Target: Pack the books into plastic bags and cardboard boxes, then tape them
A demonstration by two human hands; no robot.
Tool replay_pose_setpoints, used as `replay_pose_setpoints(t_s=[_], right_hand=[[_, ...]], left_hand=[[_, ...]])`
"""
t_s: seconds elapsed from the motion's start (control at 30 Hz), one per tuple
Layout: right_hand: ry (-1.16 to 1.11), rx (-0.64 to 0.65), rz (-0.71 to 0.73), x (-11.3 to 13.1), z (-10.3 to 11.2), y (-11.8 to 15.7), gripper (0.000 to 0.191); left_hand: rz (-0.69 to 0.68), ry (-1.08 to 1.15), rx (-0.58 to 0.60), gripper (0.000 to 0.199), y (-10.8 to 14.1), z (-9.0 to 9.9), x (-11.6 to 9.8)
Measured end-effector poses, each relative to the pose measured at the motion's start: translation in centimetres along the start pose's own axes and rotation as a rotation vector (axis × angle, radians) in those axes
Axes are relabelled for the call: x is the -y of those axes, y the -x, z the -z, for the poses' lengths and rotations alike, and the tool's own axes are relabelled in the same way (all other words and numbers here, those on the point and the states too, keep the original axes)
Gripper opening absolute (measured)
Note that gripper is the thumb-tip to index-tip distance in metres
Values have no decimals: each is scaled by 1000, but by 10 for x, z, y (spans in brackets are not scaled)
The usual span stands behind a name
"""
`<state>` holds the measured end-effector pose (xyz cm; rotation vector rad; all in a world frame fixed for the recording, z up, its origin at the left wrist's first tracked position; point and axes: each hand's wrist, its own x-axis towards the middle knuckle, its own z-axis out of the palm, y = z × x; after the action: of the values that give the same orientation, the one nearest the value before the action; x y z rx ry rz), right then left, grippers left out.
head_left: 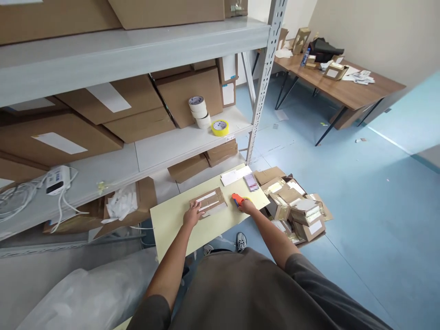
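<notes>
A small brown cardboard box [216, 201] with white strips on its top lies on the pale yellow board [172, 229]. My left hand [193, 213] rests at the left end of this box, fingers stretched over its edge. To the right of it, my right hand [246, 206] is wrapped around an orange tape dispenser [237, 198] that stands over the board, apart from the box. White paper slips [235, 175] lie at the board's far edge, beside a small item that is blurred out [251, 182].
A grey metal shelf [192, 149] with large cartons, white tape rolls [198, 107] and a yellow tape roll [220, 128] rises ahead. Small boxes [295, 206] are heaped right of the board. Plastic wrapping [99, 293] bulges at lower left. A brown table [374, 94] stands farther back.
</notes>
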<state>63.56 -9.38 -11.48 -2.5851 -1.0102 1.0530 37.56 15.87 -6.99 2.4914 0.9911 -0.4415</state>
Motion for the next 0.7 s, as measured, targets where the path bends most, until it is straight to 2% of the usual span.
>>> replay_pose_setpoints(t_s=[0.17, 0.27, 0.37, 0.47, 0.57, 0.7], right_hand=[[-21, -11, -46, 11, -34, 5, 41], [-28, -20, -94, 16, -38, 5, 41], [-59, -33, -109, 16, -27, 3, 40], [-196, -132, -95, 19, -8, 2, 41], [-424, -198, 80, 32, 14, 2, 45], [-671, -82, 371, 74, 41, -2, 41]], left_hand=[[5, 27, -19, 65, 6, 0, -4], [18, 40, -2, 65, 7, 2, -4], [22, 48, 4, 66, 7, 3, -4], [14, 62, 6, 67, 7, 2, -3], [7, 81, -2, 65, 9, -1, -4], [7, 125, -11, 63, 10, -6, -5]])
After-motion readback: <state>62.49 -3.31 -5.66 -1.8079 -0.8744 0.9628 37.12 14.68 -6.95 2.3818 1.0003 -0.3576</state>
